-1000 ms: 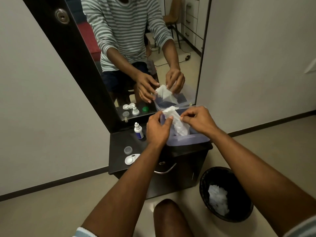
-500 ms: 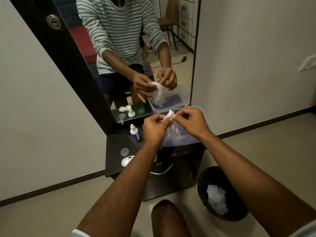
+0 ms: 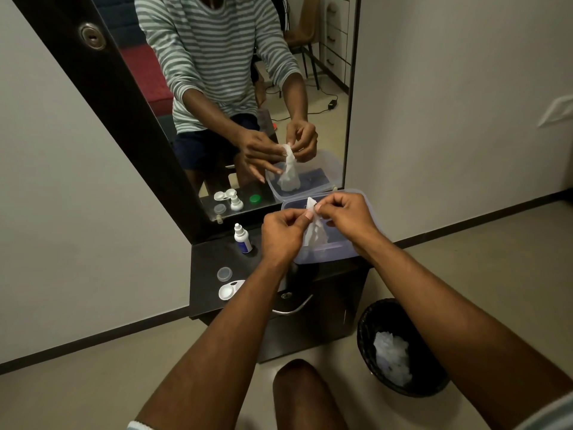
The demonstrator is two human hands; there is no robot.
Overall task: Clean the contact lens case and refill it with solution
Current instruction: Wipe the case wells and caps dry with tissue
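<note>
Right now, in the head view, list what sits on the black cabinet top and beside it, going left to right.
Clear round cap → white lens case → solution bottle → left hand → white tissue → right hand → black waste bin on the floor.

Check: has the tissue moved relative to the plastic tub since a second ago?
Yes. The tissue is pulled up higher above the tub, pinched by the left hand and right hand.

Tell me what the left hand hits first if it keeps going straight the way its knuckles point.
Probably the tissue that the left hand already pinches, then the fingers of the right hand facing it. Beyond those lies the clear plastic tub. Depth is hard to judge from one view.
</note>
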